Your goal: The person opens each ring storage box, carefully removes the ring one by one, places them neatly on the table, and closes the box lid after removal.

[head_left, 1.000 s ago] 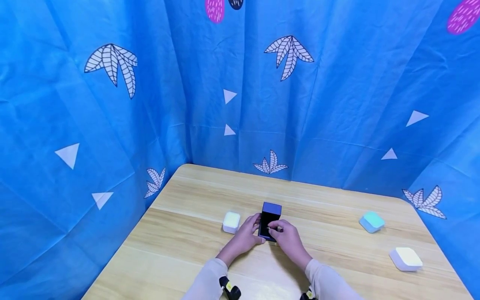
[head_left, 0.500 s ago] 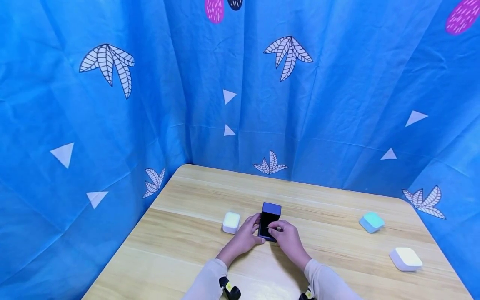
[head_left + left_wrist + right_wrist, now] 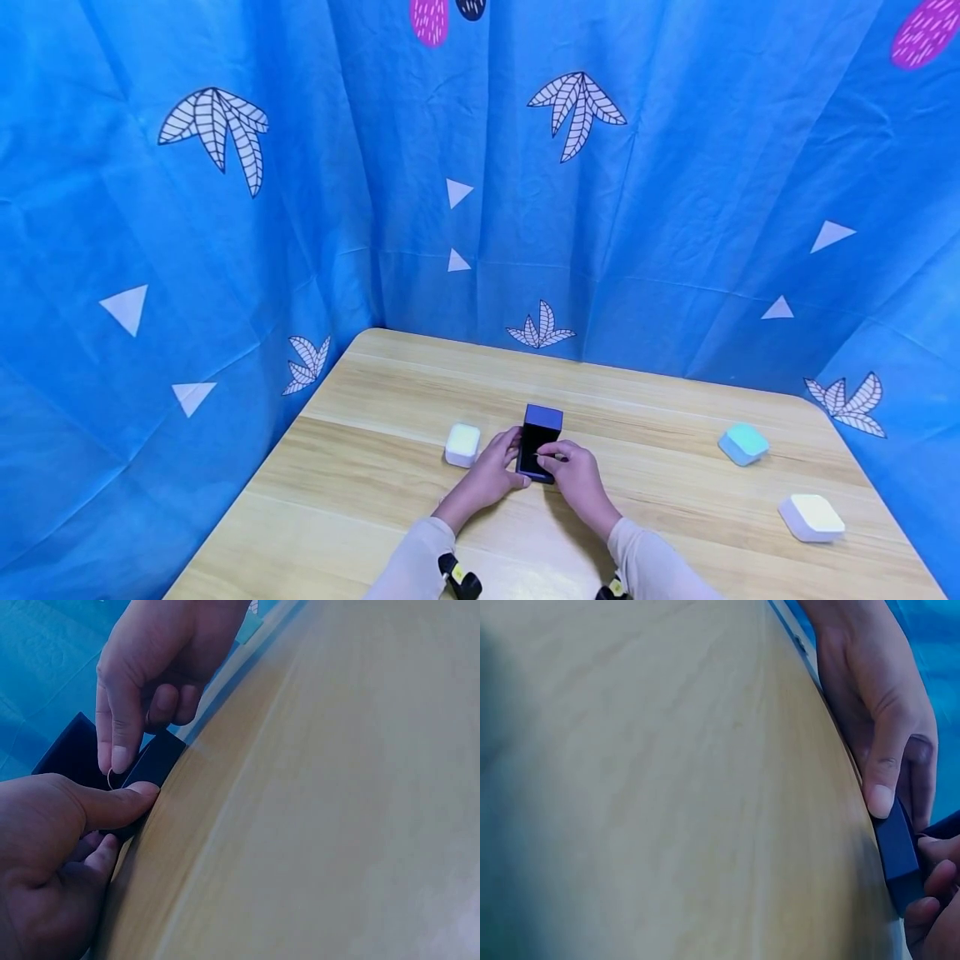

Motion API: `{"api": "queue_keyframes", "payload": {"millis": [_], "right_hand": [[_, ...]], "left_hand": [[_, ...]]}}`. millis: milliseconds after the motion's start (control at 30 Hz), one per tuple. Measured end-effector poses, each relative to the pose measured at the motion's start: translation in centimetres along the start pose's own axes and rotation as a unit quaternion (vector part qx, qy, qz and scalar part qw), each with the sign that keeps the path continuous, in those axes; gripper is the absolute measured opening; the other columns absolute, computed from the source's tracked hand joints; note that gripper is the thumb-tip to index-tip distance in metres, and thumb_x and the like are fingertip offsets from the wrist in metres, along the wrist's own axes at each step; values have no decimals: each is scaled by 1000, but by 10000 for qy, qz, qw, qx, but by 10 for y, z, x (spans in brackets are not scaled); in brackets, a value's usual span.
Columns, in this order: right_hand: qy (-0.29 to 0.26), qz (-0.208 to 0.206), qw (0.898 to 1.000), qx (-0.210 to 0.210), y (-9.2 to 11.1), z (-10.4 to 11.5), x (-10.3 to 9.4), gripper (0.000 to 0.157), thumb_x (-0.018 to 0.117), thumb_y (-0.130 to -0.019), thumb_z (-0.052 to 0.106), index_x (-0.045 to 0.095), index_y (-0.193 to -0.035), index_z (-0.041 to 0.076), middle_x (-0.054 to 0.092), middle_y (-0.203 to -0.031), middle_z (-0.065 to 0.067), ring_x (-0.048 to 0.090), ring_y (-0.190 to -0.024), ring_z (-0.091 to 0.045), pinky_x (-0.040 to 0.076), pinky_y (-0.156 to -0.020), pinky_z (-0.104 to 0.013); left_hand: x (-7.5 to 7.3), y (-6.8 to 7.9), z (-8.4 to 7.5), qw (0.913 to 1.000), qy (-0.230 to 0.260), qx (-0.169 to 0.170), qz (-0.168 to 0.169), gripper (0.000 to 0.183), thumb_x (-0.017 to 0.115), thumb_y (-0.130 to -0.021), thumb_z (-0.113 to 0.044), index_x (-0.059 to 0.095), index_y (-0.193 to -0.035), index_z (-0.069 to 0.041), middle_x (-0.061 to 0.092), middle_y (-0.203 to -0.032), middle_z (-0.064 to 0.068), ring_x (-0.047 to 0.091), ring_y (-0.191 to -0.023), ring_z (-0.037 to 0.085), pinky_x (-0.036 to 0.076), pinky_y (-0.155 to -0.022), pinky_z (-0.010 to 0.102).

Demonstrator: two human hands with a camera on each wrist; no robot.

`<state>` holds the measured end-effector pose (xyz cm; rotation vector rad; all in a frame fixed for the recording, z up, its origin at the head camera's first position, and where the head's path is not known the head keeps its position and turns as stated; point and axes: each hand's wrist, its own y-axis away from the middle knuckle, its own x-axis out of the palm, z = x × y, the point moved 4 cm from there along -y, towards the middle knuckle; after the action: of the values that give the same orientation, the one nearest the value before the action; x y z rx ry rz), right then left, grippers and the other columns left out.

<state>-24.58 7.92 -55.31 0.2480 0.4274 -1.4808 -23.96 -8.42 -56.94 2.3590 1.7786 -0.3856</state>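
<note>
A small dark ring box stands on the table with its lid raised and its black inside showing. My left hand grips its base from the left, thumb on the near side. Over the box's inside, my right hand pinches a thin ring between thumb and index finger. The left wrist view shows only a slim curved edge of this ring, close to the slot of the box; how deep it sits cannot be told. In the right wrist view the box's blue front wall shows beside the left thumb.
A white rounded block stands just left of the left hand. Off to the right lie a teal-topped block and a cream-topped white block. A blue patterned curtain hangs behind the wooden table.
Both hands stay at the box almost without moving. The right fingertips shift only very slightly.
</note>
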Motion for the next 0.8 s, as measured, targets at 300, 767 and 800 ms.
{"api": "queue_keyframes", "payload": {"millis": [300, 767, 800], "right_hand": [[-106, -186, 9997, 118, 0, 1, 1, 10, 73, -89, 4, 78, -98, 7, 74, -106, -8, 62, -91, -18, 52, -68, -20], [-349, 119, 9982, 465, 15, 7, -2, 12, 73, -89, 8, 76, -100, 5, 70, -85, -8, 52, -61, -11, 45, -51, -21], [-376, 179, 9979, 501, 18, 7, -3, 12, 73, -89, 8, 76, -101, 5, 67, -80, -9, 50, -58, -11, 43, -48, -21]], "left_hand": [[0, 1, -2, 10000, -21, -56, 10, 87, 75, -84, 5, 28, -157, -2, 36, -155, 20, 45, -140, 38, 45, -110, 33], [1, 0, 0, 10000, -11, 0, -13, 86, 74, -83, 7, 30, -156, -3, 39, -152, 20, 46, -140, 37, 45, -109, 32], [1, 0, 0, 10000, -24, -1, -17, 87, 75, -83, 7, 30, -156, -3, 39, -152, 20, 46, -140, 37, 45, -110, 33]]}}
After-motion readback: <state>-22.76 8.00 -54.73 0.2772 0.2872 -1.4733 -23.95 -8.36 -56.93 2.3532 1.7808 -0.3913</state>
